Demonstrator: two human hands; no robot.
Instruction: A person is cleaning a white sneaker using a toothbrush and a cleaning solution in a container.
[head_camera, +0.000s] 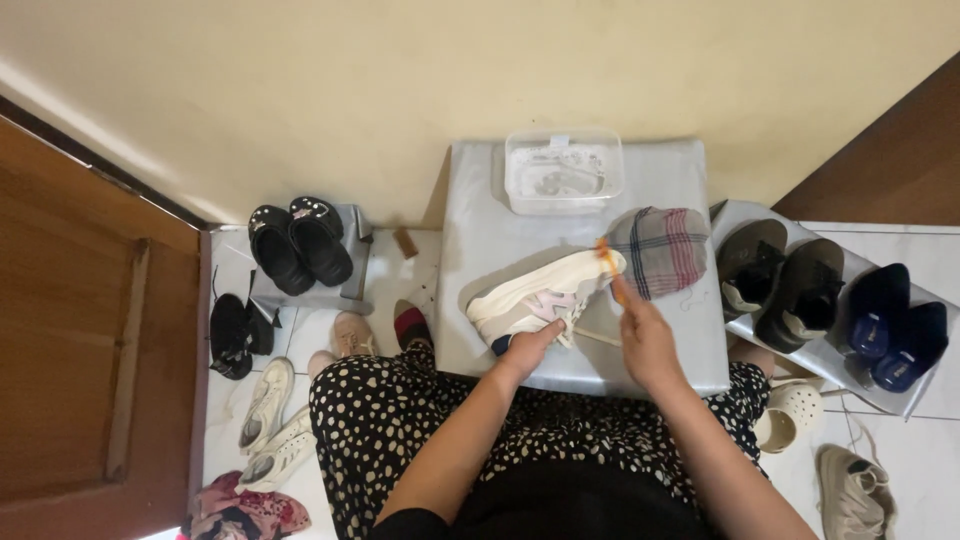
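Item one: the cream-white lace-up sneaker with pale pink side panels (545, 298) is lying on its side at the near middle of the grey padded surface (480, 235). Your left hand (528, 349) is pressing its near edge; grip closing on the sole.

Item two: the orange-handled small brush (610, 270), clenched in your right hand (648, 345), is touching the sneaker's toe end.

Item three: a folded plaid cloth in grey and red (662, 250) is lying just right of the sneaker.

Item four: a clear rectangular plastic tub (563, 171) is sitting at the far edge.

Item five: black slip-on clogs (300, 243) are resting on a low stand to the left; dark boots (785, 280) and navy shoes (897, 325) are sitting on a rack to the right.
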